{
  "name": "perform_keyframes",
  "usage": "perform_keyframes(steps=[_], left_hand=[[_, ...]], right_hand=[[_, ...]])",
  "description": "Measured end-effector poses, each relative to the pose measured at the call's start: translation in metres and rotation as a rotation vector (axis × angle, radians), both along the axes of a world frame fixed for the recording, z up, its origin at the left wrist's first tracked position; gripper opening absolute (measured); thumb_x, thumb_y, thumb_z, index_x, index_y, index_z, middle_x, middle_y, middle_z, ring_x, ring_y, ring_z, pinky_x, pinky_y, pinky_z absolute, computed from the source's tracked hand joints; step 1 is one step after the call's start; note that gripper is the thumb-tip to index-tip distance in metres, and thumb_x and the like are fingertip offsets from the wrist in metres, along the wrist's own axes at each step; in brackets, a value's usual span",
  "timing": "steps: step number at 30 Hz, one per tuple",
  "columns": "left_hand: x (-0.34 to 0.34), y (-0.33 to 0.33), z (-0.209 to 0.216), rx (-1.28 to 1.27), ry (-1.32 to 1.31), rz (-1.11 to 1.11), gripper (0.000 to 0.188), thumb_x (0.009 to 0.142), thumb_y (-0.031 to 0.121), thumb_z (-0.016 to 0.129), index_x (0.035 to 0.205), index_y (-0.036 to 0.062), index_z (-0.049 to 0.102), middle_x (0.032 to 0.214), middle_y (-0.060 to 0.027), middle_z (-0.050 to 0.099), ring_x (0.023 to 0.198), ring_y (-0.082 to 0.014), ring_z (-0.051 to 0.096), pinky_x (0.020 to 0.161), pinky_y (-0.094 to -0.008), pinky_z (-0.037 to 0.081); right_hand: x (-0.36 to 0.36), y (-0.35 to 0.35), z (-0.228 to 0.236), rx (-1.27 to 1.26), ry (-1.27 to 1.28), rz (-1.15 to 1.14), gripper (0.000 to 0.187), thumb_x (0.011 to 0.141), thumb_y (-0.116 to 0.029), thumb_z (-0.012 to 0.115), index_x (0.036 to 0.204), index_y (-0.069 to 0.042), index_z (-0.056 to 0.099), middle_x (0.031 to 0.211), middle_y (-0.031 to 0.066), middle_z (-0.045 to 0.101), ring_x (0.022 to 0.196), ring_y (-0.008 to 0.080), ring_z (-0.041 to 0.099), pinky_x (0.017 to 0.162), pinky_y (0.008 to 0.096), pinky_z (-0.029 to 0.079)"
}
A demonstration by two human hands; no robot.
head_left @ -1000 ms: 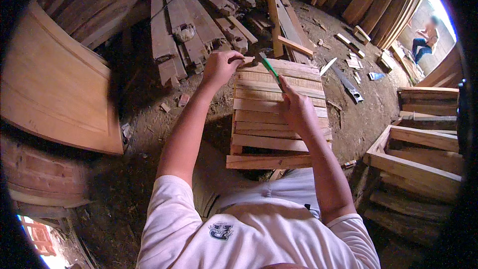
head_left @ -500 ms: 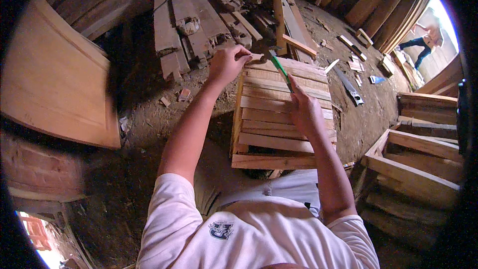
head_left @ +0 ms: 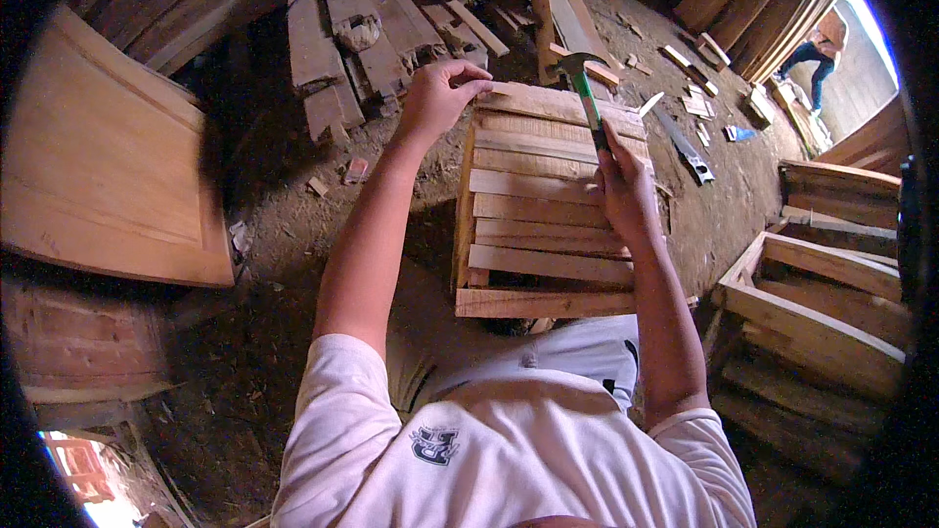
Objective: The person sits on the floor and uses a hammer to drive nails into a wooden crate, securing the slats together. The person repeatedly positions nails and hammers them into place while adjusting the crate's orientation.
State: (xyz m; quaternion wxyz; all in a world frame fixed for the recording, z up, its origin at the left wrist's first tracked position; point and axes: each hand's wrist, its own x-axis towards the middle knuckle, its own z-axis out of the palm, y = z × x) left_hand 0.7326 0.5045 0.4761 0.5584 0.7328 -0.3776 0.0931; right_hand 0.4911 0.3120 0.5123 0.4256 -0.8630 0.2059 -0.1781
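Observation:
A slatted wooden panel [head_left: 548,210] of several narrow boards lies in front of me, over my lap. My right hand [head_left: 626,186] grips a claw hammer [head_left: 589,103] with a green and black handle, its dark head raised over the panel's far edge. At the far left corner, my left hand [head_left: 445,98] has thumb and forefinger pinched together by the farthest slat [head_left: 567,103]. Whatever sits between those fingertips is too small to make out.
Rough planks [head_left: 362,29] are stacked beyond the panel. A handsaw [head_left: 685,147] rests on the dirt floor to the right, among wood offcuts. Wooden frames [head_left: 812,323] stand at the right, a large smooth board [head_left: 108,156] at the left. Another person [head_left: 817,54] is at the far right opening.
The hammer has risen off the far left corner and shifted right with my right hand. My left hand keeps its pinch at the corner.

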Motion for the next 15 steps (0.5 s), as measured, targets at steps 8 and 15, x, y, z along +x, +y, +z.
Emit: perform_keyframes(steps=[8,15], left_hand=[[-0.002,-0.010,-0.008,-0.008,-0.043,0.015,0.016,0.086,0.017,0.081,0.098,0.0067,0.078,0.085,-0.0089,0.077,0.073,-0.0149,0.072,0.068,-0.0299,0.055],[0.001,-0.011,-0.009,-0.001,-0.088,0.034,0.016,0.085,0.017,0.081,0.097,0.0064,0.078,0.087,-0.0112,0.077,0.073,-0.0193,0.073,0.066,-0.0316,0.055]], right_hand=[[0.000,-0.010,-0.012,-0.075,-0.008,0.002,0.047,0.107,-0.017,0.052,0.153,-0.022,0.050,0.071,-0.0053,0.044,0.062,0.0072,0.041,0.056,0.0267,0.038],[0.002,-0.010,-0.011,-0.024,0.039,-0.014,0.047,0.107,-0.019,0.052,0.153,-0.023,0.050,0.071,-0.0038,0.046,0.062,0.0081,0.043,0.056,0.0271,0.040]])
